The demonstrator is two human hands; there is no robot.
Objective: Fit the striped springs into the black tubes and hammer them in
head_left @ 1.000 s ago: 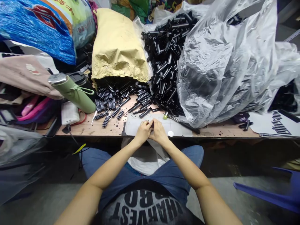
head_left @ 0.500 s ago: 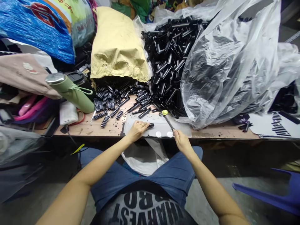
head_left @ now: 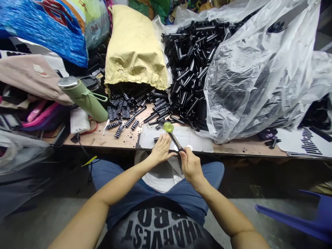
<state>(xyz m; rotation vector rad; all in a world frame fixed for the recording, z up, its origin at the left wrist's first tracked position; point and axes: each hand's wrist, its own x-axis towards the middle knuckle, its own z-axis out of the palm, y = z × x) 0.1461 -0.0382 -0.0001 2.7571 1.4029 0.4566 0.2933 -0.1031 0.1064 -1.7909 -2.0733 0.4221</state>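
Head view: my right hand (head_left: 190, 165) is closed around the handle of a yellow-headed mallet (head_left: 173, 135), its head raised above the white sheet (head_left: 197, 138) at the table edge (head_left: 233, 149). My left hand (head_left: 161, 150) pins a small black part (head_left: 156, 139) there, fingers curled.

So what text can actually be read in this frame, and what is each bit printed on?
"HARVEST": on the dark T-shirt, seen upside down.
A partial line beneath it, roughly "BRO": too cut off to read surely.
Black lettering on the white sheet at the table's right end: too skewed to read.
Red characters on the green sack, top left: blurred.
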